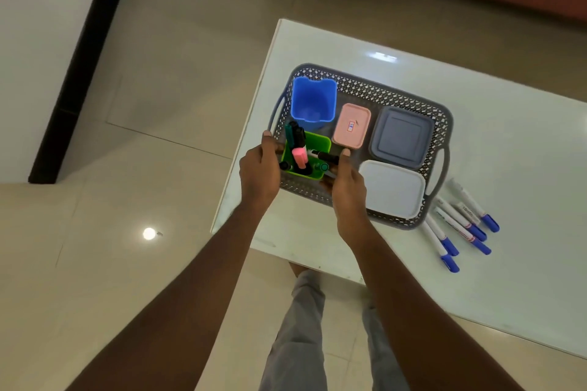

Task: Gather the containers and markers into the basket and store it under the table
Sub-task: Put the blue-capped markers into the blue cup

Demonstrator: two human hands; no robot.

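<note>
I see a glossy white table (pixel 397 263) that mirrors a ceiling light. On it sits the grey basket (pixel 374 89), matt plastic with perforated lattice walls. Inside the basket, the blue cup (pixel 313 101) and green holder (pixel 317 144) look like smooth, slightly shiny plastic; the pink lid (pixel 351 125), grey lid (pixel 401 138) and white lid (pixel 392 189) look matt. Just beside the basket, the markers (pixel 457 222) have smooth plastic barrels. The floor (pixel 127 232) tiles are polished.

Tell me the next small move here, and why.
Probably let go of the green container, which both hands, left hand and right hand, hold inside the basket, then reach for the blue-capped markers lying on the table outside it.
</note>
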